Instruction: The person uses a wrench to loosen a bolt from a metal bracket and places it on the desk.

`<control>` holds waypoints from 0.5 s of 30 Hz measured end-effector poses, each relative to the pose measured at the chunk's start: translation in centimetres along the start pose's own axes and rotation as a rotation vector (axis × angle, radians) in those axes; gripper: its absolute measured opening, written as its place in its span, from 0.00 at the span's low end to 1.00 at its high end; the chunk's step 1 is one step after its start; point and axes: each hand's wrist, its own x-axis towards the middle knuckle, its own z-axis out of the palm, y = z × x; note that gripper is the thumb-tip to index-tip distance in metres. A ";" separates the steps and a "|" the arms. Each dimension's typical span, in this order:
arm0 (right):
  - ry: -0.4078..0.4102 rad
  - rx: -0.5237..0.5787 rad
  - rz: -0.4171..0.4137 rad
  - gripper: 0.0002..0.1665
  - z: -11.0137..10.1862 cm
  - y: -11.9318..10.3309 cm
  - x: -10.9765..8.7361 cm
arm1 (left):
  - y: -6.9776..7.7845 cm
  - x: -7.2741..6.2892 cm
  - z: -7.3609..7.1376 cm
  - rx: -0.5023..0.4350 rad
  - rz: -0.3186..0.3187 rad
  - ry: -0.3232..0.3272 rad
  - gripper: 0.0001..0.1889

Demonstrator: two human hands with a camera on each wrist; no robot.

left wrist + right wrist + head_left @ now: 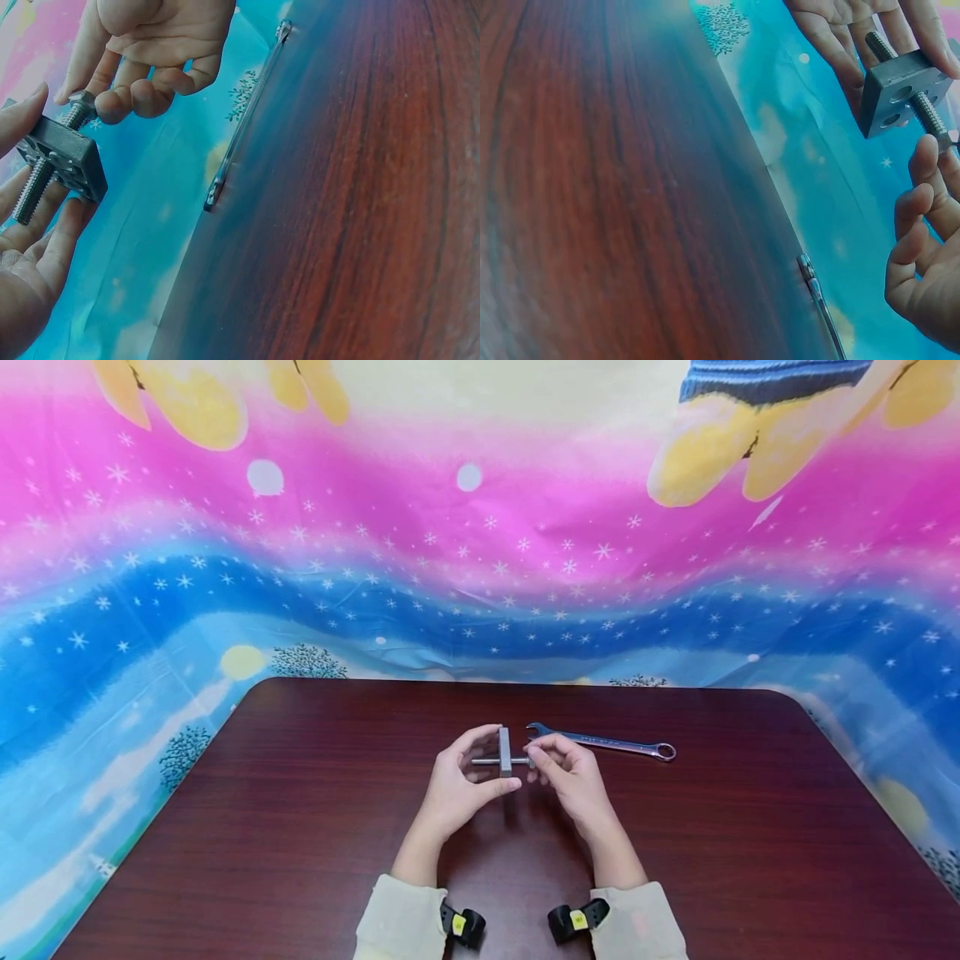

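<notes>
Left hand (pixel 452 787) grips the block (pixel 505 752), right hand (pixel 576 778) pinches the bolt (pixel 930 114) through it. Wrench (pixel 618 744) lies right of the block, table (pixel 300 827) edge well beyond, loads of tabletop leftward.

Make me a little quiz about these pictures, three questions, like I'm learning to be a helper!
1. True or false: the wrench lies on the table.

2. Multiple choice: what does the left hand grip?
A) The wrench
B) The gray block
C) The edge of the table

3. Fill the gap: the bolt goes through a hole in the gray block, and the fingers at the bolt's head belong to the ____ hand.

Key:
1. True.
2. B.
3. Right: the right hand holds that end.
</notes>
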 end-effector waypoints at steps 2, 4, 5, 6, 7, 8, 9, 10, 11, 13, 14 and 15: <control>-0.023 -0.016 -0.024 0.13 -0.2 0.0 -0.1 | 0.0 0.0 -0.1 -0.010 0.006 0.009 0.36; -0.055 -0.034 -0.053 0.15 -0.3 0.0 -0.1 | 0.0 0.0 -0.1 -0.020 0.006 0.020 0.36; -0.070 -0.043 -0.065 0.16 -0.4 0.0 -0.2 | 0.0 0.0 -0.1 -0.021 0.007 0.023 0.36; -0.084 -0.050 -0.076 0.17 -0.5 0.0 -0.2 | 0.0 0.0 -0.2 -0.024 0.006 0.026 0.36; -0.094 -0.054 -0.083 0.18 -0.5 0.0 -0.2 | 0.0 0.0 -0.2 -0.028 0.008 0.025 0.36; -0.101 -0.058 -0.086 0.18 -0.6 0.0 -0.2 | 0.0 0.0 -0.2 -0.029 0.008 0.024 0.36; -0.106 -0.059 -0.083 0.19 -0.6 0.1 -0.2 | 0.0 0.0 -0.2 -0.031 0.005 0.023 0.36; -0.107 -0.060 -0.078 0.19 -0.7 0.1 -0.2 | 0.0 0.0 -0.2 -0.032 0.005 0.022 0.36; -0.108 -0.057 -0.074 0.19 -0.7 0.2 -0.2 | 0.0 0.0 -0.2 -0.035 0.005 0.020 0.36; -0.113 -0.045 -0.059 0.19 -0.8 0.2 -0.2 | 0.1 -0.1 -0.2 -0.037 0.001 0.024 0.36; -0.118 -0.034 -0.054 0.19 -0.8 0.3 -0.2 | 0.1 -0.1 -0.2 -0.035 0.000 0.025 0.36; -0.123 -0.025 -0.051 0.19 -0.8 0.3 -0.2 | 0.1 -0.1 -0.2 -0.034 -0.001 0.026 0.36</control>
